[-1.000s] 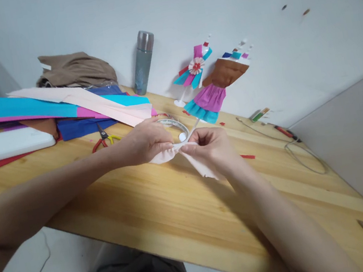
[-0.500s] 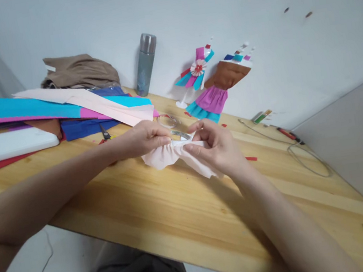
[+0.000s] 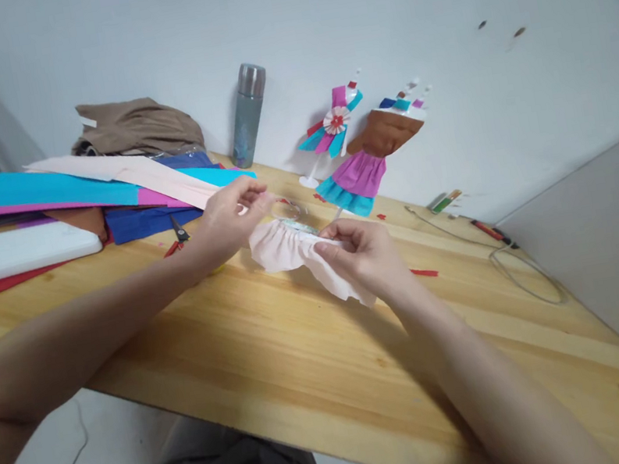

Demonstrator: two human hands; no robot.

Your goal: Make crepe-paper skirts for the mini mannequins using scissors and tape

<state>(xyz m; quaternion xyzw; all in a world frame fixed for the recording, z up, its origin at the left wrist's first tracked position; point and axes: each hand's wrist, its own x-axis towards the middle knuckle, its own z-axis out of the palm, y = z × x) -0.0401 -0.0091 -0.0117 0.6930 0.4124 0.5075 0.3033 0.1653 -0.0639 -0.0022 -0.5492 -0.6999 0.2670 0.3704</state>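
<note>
A strip of pale pink paper (image 3: 282, 246), gathered into ruffles along its upper edge, hangs just above the table. My right hand (image 3: 363, 251) pinches it at the right end, thumb in front and fingers behind. Something shiny and clear (image 3: 300, 226) runs along the gathered edge; its kind is hard to make out. My left hand (image 3: 238, 212) is up and left of the ruffle, apart from it, with loosely bent fingers and nothing visible in them. Scissors (image 3: 179, 230) lie on the table behind my left forearm.
Coloured paper sheets (image 3: 59, 191) and a white power bank (image 3: 21, 250) lie at left. A flask (image 3: 250, 115), a brown cloth (image 3: 137, 126) and two small stands dressed in paper, one with a purple skirt (image 3: 356, 176), are near the wall. A cable (image 3: 527, 294) lies right.
My left hand has let go of the ruffled paper and moved up and left. The paper's left end now shows uncovered. My right hand keeps its pinch.
</note>
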